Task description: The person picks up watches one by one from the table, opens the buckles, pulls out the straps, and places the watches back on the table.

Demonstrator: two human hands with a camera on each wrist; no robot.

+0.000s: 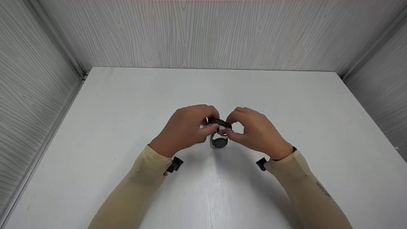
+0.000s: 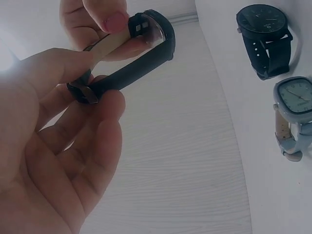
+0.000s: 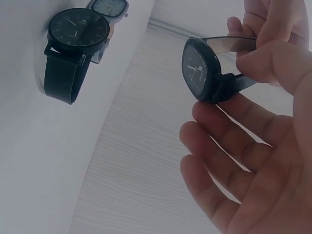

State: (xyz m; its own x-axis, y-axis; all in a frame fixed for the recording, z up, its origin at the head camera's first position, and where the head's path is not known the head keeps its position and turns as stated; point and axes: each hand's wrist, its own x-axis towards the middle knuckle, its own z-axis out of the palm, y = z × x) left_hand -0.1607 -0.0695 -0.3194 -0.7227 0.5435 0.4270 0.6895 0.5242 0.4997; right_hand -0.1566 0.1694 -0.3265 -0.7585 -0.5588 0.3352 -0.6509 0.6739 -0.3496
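Observation:
A dark watch [image 3: 201, 70] with a black strap [image 2: 141, 66] is held up between both hands, its strap bent into a loop. The left hand [image 1: 187, 127] pinches the strap between thumb and fingers; in the left wrist view the buckle [image 2: 87, 93] lies by its fingertips. At the watch's other side, the right hand [image 1: 256, 132] pinches the band with thumb and index finger, its other fingers loosely bent in the right wrist view. Just below the hands, a round black watch [image 1: 219, 142] rests on the table.
A watch with a squarish pale dial [image 2: 296, 99] and light strap lies beside the round black watch [image 2: 263, 22]. In the head view it is mostly behind the left hand. The white table [image 1: 127, 95] is bounded by grey wood-patterned panels [image 1: 203, 35] at the back and sides.

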